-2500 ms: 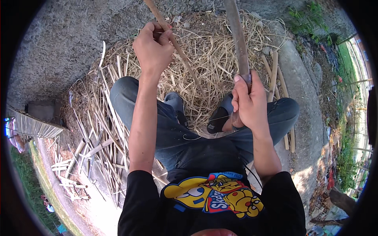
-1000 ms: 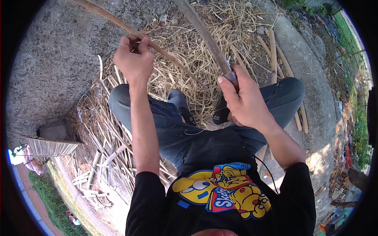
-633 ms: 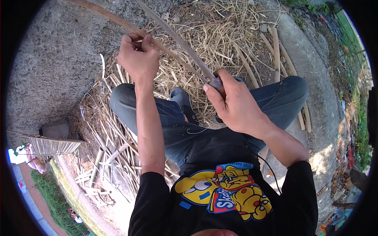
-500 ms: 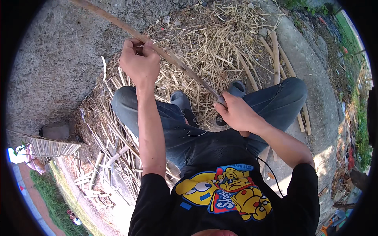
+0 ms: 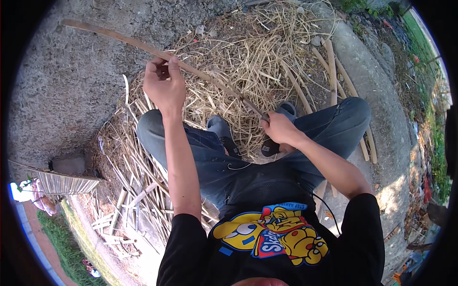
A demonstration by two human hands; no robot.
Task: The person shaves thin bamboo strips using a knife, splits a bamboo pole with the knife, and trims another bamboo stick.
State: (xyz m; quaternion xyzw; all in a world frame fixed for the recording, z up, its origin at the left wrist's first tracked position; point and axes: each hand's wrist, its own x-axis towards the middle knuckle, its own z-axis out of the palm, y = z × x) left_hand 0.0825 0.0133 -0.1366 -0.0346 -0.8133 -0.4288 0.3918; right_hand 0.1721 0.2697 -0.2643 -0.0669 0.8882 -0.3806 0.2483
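Note:
A long, thin brown bamboo strip [image 5: 124, 39] slants across my lap from the upper left, bending slightly at its far end. My left hand [image 5: 164, 88] is closed around it past its middle, thumb and fingertips pinching it. At the strip's lower end, a narrow, dark, knife-like tool [image 5: 253, 107] runs into my right hand [image 5: 282, 129], which is closed around it. Where strip and tool meet cannot be made out clearly, and my right palm is hidden. Both hands are above my bent legs.
Dry, pale shavings [image 5: 248, 62] lie heaped before my feet. Split bamboo lengths [image 5: 143, 171] are piled at left, and several bamboo sticks [image 5: 332, 71] lie at right. A rough grey concrete surface [image 5: 71, 81] spans the upper left. My sandals [image 5: 218, 125] rest beside the shavings.
The strip has swung to a flatter slant, and its far end has come into view. My left hand has shifted slightly down and left; my right hand has moved slightly up and left.

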